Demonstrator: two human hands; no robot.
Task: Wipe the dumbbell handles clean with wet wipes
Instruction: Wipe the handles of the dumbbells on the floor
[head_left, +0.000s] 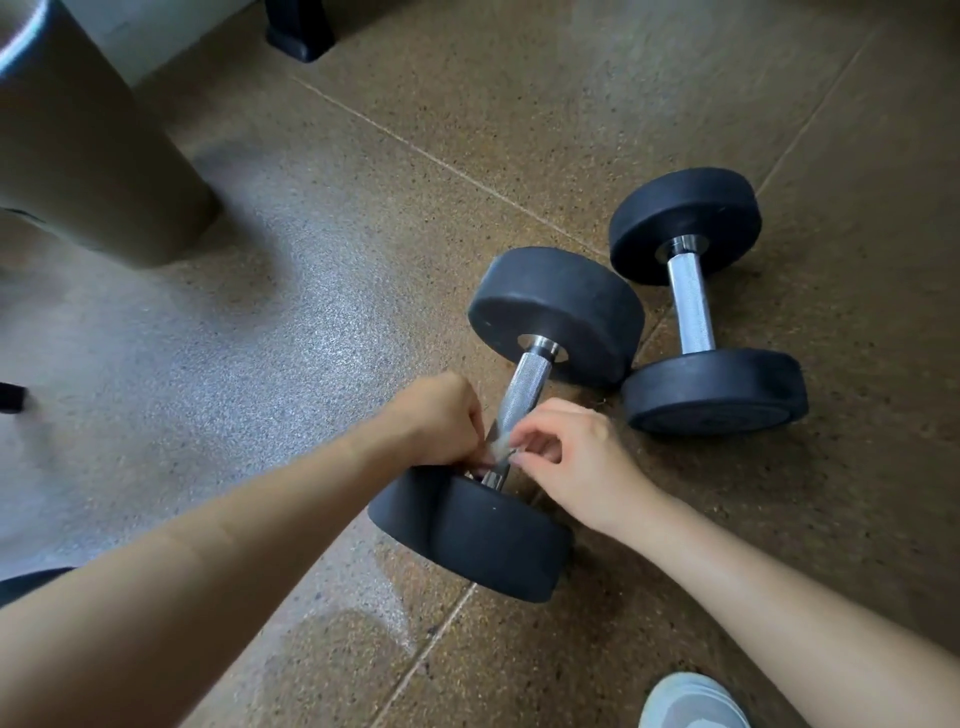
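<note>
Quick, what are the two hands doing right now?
Left hand: closed, pinching the small wipe at the near dumbbell's handle.
Right hand: closed, pinching the same wipe.

Near dumbbell (519, 540): black round heads, knurled steel handle (524, 384), lying on floor (311, 322). Wipe (500, 448): small pale wad at handle's lower end. Far dumbbell (717, 389): same type, just beside, right.

Near black round-headed dumbbell (524, 384) with knurled steel handle lies on speckled brown rubber floor (363, 208); second matching dumbbell (691, 306) just beside it, to the right. Left hand (431, 421) and right hand (576, 452) both pinch a small pale wet wipe (501, 447) at the near end of the first handle.
</note>
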